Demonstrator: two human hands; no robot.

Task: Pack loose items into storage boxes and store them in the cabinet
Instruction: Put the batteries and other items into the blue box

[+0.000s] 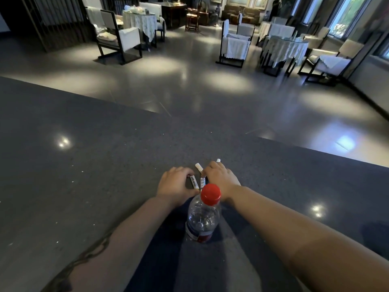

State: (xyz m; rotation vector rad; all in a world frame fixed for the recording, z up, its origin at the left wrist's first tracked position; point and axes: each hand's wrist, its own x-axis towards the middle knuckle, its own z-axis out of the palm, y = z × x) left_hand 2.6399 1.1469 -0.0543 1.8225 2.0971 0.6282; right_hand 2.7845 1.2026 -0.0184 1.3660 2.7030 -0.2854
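A dark speckled table (84,157) fills the foreground. The person's left hand (175,186) rests on it, fingers curled around a white labelled marker (194,182). Just beside it lie more white markers (200,168) — the right hand (220,178) covers them, fingers bent over, though whether they grip one I cannot tell. Nearer the person stands a clear bottle (203,220) with a red cap, upright between both forearms.

Clear bottle (202,220) w/ red cap (210,194); white markers (194,182); dark grey speckled counter (84,165)
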